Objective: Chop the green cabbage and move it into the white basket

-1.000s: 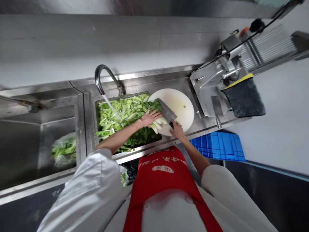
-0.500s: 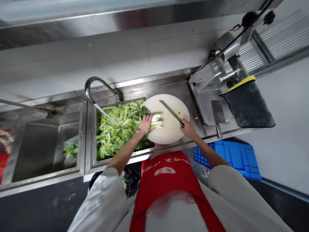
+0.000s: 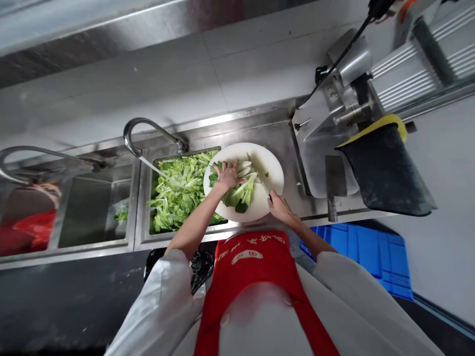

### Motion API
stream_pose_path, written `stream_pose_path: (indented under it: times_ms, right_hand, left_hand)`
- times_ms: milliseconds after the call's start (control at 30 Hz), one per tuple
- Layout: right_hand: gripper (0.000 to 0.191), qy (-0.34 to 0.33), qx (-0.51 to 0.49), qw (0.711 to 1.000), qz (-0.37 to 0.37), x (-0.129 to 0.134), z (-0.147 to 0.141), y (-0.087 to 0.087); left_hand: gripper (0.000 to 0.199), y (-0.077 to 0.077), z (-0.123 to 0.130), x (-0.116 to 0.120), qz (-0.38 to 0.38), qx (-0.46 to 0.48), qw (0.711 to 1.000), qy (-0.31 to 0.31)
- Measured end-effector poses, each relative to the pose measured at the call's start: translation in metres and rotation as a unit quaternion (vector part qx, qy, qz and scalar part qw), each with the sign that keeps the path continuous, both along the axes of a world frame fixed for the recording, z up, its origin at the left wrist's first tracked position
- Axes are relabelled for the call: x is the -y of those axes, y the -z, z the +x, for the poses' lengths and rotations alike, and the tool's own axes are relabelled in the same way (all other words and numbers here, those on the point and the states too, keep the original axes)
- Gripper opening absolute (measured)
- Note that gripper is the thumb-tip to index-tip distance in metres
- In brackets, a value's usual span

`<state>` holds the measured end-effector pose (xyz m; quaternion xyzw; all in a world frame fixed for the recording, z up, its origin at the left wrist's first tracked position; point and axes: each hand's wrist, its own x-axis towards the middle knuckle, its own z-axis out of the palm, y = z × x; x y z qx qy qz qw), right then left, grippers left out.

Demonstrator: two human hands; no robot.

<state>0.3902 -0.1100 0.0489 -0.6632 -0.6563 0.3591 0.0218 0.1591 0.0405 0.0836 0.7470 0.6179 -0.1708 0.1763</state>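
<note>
My left hand (image 3: 229, 175) lies with fingers spread on a bunch of leafy greens (image 3: 242, 196), pressing it onto the round white cutting board (image 3: 275, 168). The greens' pale stalks point right, toward the blade. In my right hand (image 3: 281, 206) is the dark handle of a long knife (image 3: 264, 187). Its blade slants up and left across the board, right beside the stalk ends; whether it touches them I cannot tell. More chopped greens (image 3: 181, 190) fill the sink basin left of the board, partly under its edge.
Water runs from a curved tap (image 3: 132, 129) into the greens' basin. A second basin (image 3: 92, 212) at the left holds a bag with greens. To the right stands a metal machine (image 3: 315, 133), with a cleaver (image 3: 336, 175) and a black cloth (image 3: 389, 170). A blue crate (image 3: 367, 252) sits below.
The greens now lie farther onto the board, loosened and spread under my left hand, whose fingers have fanned out. The knife has come closer to the stalks. The camera view has shifted slightly.
</note>
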Motion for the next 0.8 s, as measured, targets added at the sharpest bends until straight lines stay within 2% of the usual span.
stream_pose_path:
  times_ms: [67, 167, 267, 333, 433, 533, 600, 700, 800]
  right_hand:
    - [0.021, -0.013, -0.011, 1.000, 0.001, -0.001, -0.001, 0.003]
    - [0.023, 0.007, -0.006, 1.000, -0.012, -0.001, 0.000, 0.009]
    - [0.025, 0.023, -0.004, 1.000, -0.015, 0.002, -0.004, 0.011]
    - [0.024, 0.017, -0.009, 1.000, -0.006, 0.006, -0.010, 0.010]
    - [0.021, 0.003, -0.023, 1.000, 0.003, 0.014, -0.022, 0.009]
    - [0.021, 0.011, -0.021, 1.000, -0.002, 0.018, -0.029, 0.011]
    - [0.023, 0.019, -0.010, 1.000, -0.008, 0.018, -0.030, 0.013]
    - [0.024, 0.023, -0.004, 1.000, -0.015, 0.017, -0.030, 0.015]
    - [0.025, 0.027, -0.005, 0.999, -0.022, 0.014, -0.029, 0.014]
  left_hand:
    - [0.088, 0.004, -0.004, -0.006, 0.015, -0.015, 1.000, 0.020]
    - [0.068, 0.014, -0.018, -0.011, 0.023, 0.018, 0.999, 0.020]
    - [0.062, 0.019, -0.036, -0.018, 0.053, 0.069, 0.996, 0.017]
    - [0.062, 0.018, -0.044, -0.024, 0.035, 0.101, 0.994, 0.033]
    - [0.071, 0.018, -0.037, -0.027, -0.011, 0.100, 0.995, 0.024]
    - [0.101, 0.026, -0.013, -0.011, -0.017, 0.045, 0.998, -0.048]
    - [0.123, 0.036, 0.002, 0.007, -0.007, 0.006, 0.997, -0.072]
    - [0.136, 0.044, 0.005, 0.024, -0.009, -0.026, 0.999, -0.035]
    - [0.130, 0.036, -0.015, 0.015, -0.074, -0.012, 0.997, 0.032]
